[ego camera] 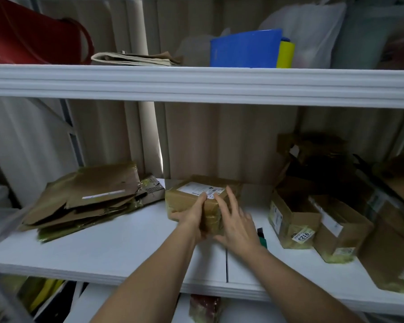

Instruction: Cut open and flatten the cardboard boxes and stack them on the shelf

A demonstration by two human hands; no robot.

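A small taped cardboard box (191, 197) with a white shipping label stands in the middle of the white shelf (107, 248). My left hand (191, 217) grips its near corner, fingers curled over the top edge. Beside it, my right hand (236, 220) has its fingers spread, touching the box's right side. A pile of flattened cardboard (89, 199) lies on the shelf's left part. A dark and green cutter (261, 236) lies on the shelf just right of my right hand, partly hidden by it.
Several unflattened cardboard boxes (294, 220) crowd the shelf's right end. The upper shelf (196, 82) carries a red bag (33, 33), folded newspapers (133, 59), a blue folder (245, 48) and plastic bags. More items sit below the shelf.
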